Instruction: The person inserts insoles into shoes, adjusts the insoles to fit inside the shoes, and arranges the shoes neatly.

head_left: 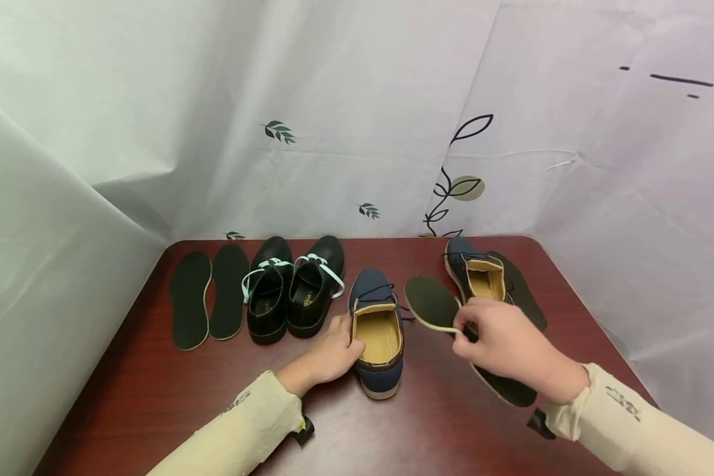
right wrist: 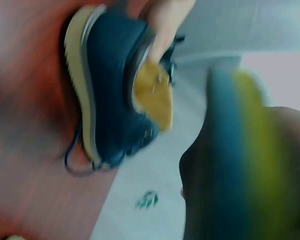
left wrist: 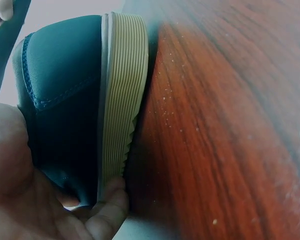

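Note:
A navy blue lace-up shoe (head_left: 370, 285) with a tan lining rests on the table, its toe pointing away. My left hand (head_left: 331, 352) grips its left side, thumb over the opening's rim. In the left wrist view fingers touch the ribbed cream sole (left wrist: 124, 75) of the shoe. To the right, my right hand (head_left: 512, 340) pinches a dark insole (head_left: 431, 301) by its middle, above the table. A pale layer shows along the insole's edge. In the right wrist view the insole (right wrist: 230, 150) is blurred, near the shoe (right wrist: 110, 85).
A second navy shoe (head_left: 463, 248) stands back right, partly behind my right hand, beside another dark insole (head_left: 526, 291). Left of centre are two black shoes (head_left: 268, 317) with pale laces. Two dark insoles (head_left: 190, 301) lie at the far left. White curtains (head_left: 333, 132) surround the wooden table (head_left: 155, 396).

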### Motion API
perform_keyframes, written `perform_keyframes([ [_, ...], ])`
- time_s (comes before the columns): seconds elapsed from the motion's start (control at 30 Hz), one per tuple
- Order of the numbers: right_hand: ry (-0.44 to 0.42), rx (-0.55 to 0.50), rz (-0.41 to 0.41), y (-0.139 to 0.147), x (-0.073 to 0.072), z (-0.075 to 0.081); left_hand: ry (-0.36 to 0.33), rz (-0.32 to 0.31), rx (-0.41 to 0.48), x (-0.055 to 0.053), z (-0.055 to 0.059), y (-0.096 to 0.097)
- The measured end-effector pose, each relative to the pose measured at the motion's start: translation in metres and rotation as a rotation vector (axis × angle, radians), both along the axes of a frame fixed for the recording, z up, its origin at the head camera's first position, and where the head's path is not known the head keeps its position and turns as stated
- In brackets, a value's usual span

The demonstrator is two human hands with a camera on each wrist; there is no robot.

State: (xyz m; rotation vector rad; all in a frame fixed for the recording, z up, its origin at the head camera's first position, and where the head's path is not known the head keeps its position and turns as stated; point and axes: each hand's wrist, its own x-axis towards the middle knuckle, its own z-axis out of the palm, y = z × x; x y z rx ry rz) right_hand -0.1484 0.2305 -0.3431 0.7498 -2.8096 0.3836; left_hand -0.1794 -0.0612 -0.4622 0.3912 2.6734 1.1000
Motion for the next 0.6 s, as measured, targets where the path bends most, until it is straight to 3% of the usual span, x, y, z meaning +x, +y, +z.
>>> perform_keyframes([
  [0.33,-0.089,-0.055,0.188,-0.034,0.016,-0.014,0.02,-0.004,0.01,0.001,0.0,-0.001],
  [0.6,-0.302,-0.049,0.17,-0.05,0.003,-0.022,0.034,-0.007,-0.006,0.0,-0.002,-0.001],
])
